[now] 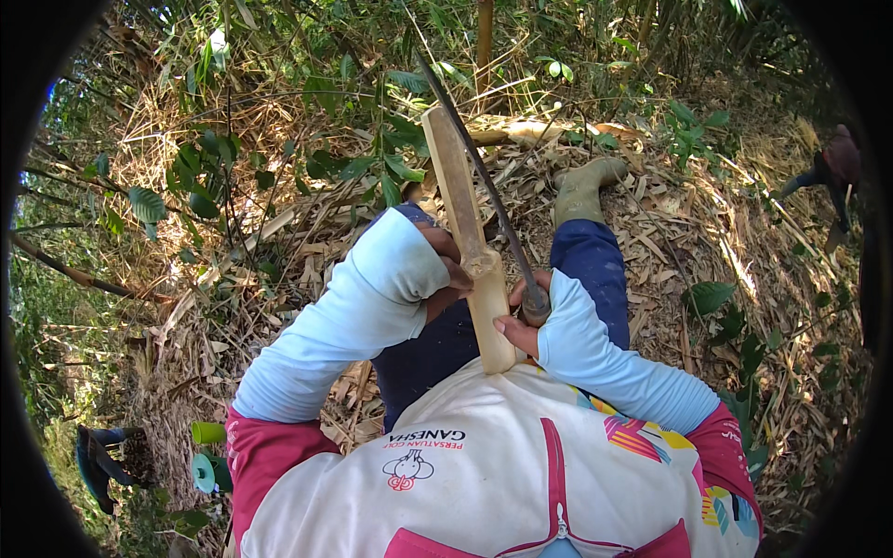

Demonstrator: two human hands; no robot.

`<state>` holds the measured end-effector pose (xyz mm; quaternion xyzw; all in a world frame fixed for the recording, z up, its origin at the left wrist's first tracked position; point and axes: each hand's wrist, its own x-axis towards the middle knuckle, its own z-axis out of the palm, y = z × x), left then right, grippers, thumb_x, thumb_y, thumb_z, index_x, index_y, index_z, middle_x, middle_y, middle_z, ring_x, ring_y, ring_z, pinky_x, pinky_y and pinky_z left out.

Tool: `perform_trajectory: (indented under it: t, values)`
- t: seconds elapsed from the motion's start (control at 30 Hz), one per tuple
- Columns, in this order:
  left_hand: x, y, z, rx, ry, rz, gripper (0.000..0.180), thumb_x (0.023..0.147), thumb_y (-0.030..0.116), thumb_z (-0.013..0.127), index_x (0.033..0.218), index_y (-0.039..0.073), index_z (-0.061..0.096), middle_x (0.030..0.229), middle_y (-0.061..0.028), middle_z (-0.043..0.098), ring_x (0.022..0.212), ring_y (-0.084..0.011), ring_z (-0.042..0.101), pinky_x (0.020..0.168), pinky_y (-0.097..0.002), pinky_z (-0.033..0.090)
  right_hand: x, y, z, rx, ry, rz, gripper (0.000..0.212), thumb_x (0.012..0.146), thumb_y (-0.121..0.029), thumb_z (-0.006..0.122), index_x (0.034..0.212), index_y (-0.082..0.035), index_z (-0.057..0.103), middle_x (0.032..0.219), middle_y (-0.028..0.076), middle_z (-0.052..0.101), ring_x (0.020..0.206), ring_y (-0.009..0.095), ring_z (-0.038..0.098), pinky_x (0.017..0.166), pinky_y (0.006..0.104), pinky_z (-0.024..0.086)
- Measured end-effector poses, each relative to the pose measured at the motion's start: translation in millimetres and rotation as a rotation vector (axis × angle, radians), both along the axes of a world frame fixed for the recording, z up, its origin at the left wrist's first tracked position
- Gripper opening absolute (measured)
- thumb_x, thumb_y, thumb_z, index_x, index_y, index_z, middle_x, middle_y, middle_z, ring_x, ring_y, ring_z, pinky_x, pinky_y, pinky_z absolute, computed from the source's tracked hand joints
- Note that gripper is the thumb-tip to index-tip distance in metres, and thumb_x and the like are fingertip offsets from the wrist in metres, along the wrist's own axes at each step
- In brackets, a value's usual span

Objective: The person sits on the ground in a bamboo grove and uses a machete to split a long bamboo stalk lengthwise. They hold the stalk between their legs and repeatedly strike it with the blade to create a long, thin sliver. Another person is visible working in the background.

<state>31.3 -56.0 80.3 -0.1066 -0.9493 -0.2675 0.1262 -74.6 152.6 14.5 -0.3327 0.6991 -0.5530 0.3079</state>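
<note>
A split length of pale bamboo (458,191) slants up and away from my belly, its near end against my shirt. A thick node ring crosses it near the middle. My left hand (445,267) is closed around its left side by that node. In my right hand (523,327) is the handle of a long knife (499,206) with a dark, narrow blade. The blade points away and to the left, running close along the right side of the bamboo and passing its far end. Light blue sleeves cover both wrists and part of the hands.
Dry bamboo leaves (651,232) cover the ground around my dark blue trouser legs and an olive boot (584,191). Leafy plants (372,167) stand ahead. A yellow-green cup (208,432) and a teal container (204,472) are at lower left. A dark red shape (842,163) at right is unclear.
</note>
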Motion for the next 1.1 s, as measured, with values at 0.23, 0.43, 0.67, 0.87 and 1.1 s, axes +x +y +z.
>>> perform_trajectory:
  t: [0.23, 0.43, 0.67, 0.87, 1.1]
  values:
    - [-8.3, 10.0, 0.4, 0.023, 0.26, 0.354, 0.015, 0.07, 0.002, 0.073, 0.083, 0.007, 0.069, 0.082, -0.0099, 0.06, 0.077, -0.0303, 0.06, 0.067, -0.0381, 0.048, 0.9, -1.2, 0.5, 0.054, -0.002, 0.002, 0.028, 0.076, -0.012, 0.079, 0.089, -0.004, 0.055, 0.066, -0.001, 0.055, 0.058, 0.003, 0.047, 0.051, 0.0232, 0.039]
    - [-30.5, -4.7, 10.9, -0.353, 0.239, 0.221, 0.014, 0.064, 0.01, 0.071, 0.077, 0.01, 0.067, 0.08, -0.0102, 0.061, 0.075, -0.0312, 0.059, 0.069, -0.041, 0.047, 0.9, -1.8, 10.7, 0.156, 0.044, 0.047, 0.041, 0.076, -0.021, 0.077, 0.105, 0.002, 0.061, 0.089, 0.011, 0.067, 0.078, 0.017, 0.067, 0.071, 0.0296, 0.053]
    - [-35.1, -3.4, 7.2, -0.173, 0.135, 0.272, 0.021, 0.062, -0.002, 0.069, 0.079, 0.008, 0.062, 0.078, -0.0072, 0.062, 0.069, -0.0227, 0.062, 0.06, -0.0329, 0.052, 0.0, -0.5, 8.1, 0.185, 0.175, 0.048, 0.047, 0.076, -0.028, 0.076, 0.11, 0.001, 0.062, 0.093, 0.018, 0.067, 0.085, 0.028, 0.067, 0.078, 0.0346, 0.052]
    - [-47.0, -22.0, -30.5, 0.218, 0.204, 0.458, 0.015, 0.082, -0.007, 0.053, 0.092, 0.004, 0.055, 0.088, -0.0053, 0.058, 0.075, -0.0144, 0.059, 0.064, -0.0263, 0.051, 1.1, -2.4, 18.9, 0.189, 0.039, 0.045, 0.038, 0.077, -0.019, 0.077, 0.104, 0.002, 0.06, 0.09, 0.01, 0.066, 0.077, 0.015, 0.065, 0.071, 0.0286, 0.053]
    - [-20.9, -10.8, -39.3, 1.012, 0.553, 0.581, 0.013, 0.095, 0.015, 0.059, 0.096, 0.003, 0.054, 0.092, -0.007, 0.056, 0.077, -0.0149, 0.056, 0.074, -0.0298, 0.049, 0.2, -3.5, 1.9, 0.033, -0.029, -0.016, 0.027, 0.077, -0.013, 0.078, 0.09, -0.003, 0.056, 0.067, -0.001, 0.056, 0.059, 0.004, 0.048, 0.051, 0.0234, 0.04]
